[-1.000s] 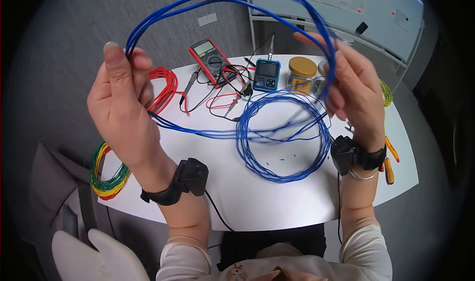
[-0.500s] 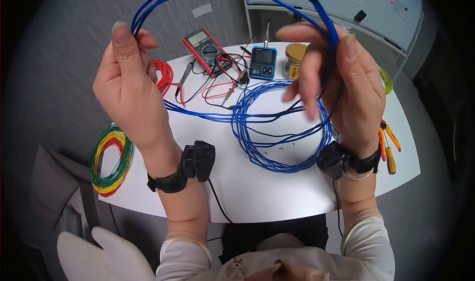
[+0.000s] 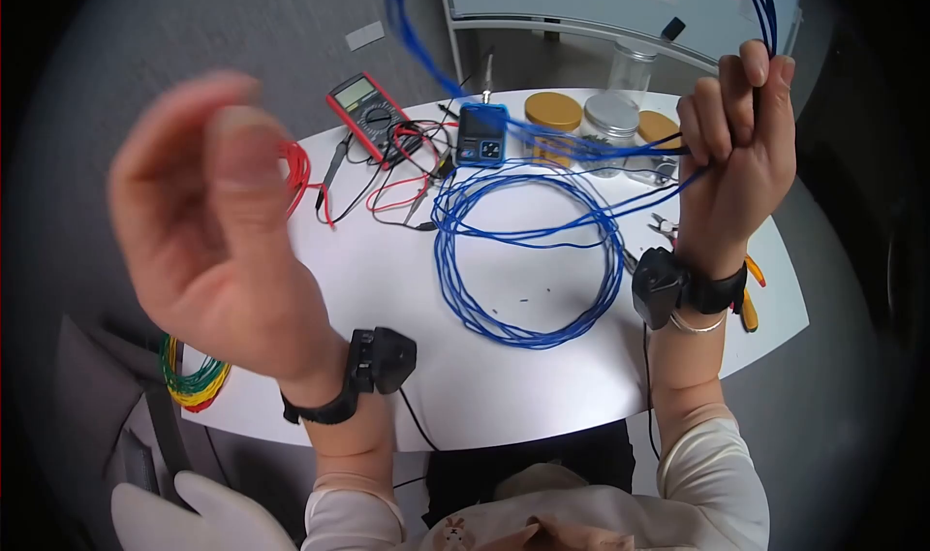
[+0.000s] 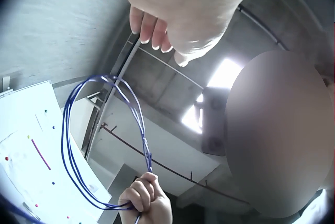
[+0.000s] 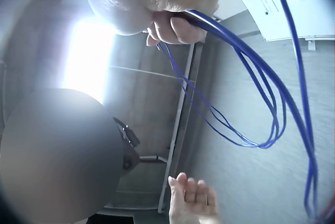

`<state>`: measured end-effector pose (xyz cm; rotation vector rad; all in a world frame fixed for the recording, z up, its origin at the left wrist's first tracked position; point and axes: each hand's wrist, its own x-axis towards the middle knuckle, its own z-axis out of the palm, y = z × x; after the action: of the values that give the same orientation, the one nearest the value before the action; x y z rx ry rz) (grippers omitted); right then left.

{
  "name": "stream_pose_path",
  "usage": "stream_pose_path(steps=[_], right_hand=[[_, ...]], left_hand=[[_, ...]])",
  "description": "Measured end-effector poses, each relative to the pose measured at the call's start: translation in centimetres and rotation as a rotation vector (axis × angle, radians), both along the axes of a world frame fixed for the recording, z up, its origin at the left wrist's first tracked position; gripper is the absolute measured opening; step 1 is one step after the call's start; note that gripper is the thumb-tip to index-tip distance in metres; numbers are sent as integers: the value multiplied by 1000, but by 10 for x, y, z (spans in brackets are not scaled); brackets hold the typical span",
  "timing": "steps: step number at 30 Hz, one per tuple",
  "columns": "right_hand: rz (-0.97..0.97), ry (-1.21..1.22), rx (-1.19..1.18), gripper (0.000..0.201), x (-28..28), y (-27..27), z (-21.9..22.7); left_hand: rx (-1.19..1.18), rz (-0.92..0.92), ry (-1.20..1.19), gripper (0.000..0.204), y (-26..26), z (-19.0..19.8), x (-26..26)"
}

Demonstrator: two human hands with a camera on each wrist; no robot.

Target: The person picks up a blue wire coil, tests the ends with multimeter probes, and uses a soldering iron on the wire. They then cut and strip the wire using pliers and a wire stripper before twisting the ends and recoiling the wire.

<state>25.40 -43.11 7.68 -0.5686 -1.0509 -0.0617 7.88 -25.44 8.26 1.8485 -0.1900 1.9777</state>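
Note:
My right hand [image 3: 741, 144], raised over the right side of the table, grips several strands of blue wire [image 5: 246, 51] in curled fingers. A loop [image 4: 65, 140] of that wire hangs in the air from this hand in the left wrist view. Other strands run from it down to the left, over a larger coil of blue wire [image 3: 533, 341] lying on the white table [image 3: 387, 260]. My left hand [image 3: 213, 241] is up at the left, fingers loosely bent, with no wire in it; it is blurred in the head view.
Behind the coil lie a red multimeter [image 3: 373, 117] with tangled leads, a small blue handheld meter [image 3: 482, 136] and lidded jars [image 3: 552, 113]. Red wire [image 3: 294, 175] and a multicoloured wire bundle [image 3: 194, 388] are at the left. Orange-handled tools [image 3: 749, 311] lie at the right.
The left hand has let go of the blue loop and stands lower at the left. The right hand has moved up and outward, its fingers now closed round the strands.

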Motion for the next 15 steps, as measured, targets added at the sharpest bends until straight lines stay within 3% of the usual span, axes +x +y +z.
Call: stream_pose_path(steps=[2, 4, 8, 11, 15], right_hand=[[-4, 29, 80, 33, 11, -6, 3], [-38, 47, 120, 35, 13, -12, 6], [-93, 46, 130, 33, 6, -13, 7], [-113, 44, 158, 33, 6, -17, 8], [-66, 27, 220, 31, 1, -19, 9]], left_hand=[[38, -129, 370, 12, -14, -1, -6], [189, -223, 739, 21, -21, -2, 11], [370, -195, 868, 18, -24, -31, 47], [163, -438, 963, 16, -26, -28, 48], [-392, -680, 1104, 24, -23, -21, 48]])
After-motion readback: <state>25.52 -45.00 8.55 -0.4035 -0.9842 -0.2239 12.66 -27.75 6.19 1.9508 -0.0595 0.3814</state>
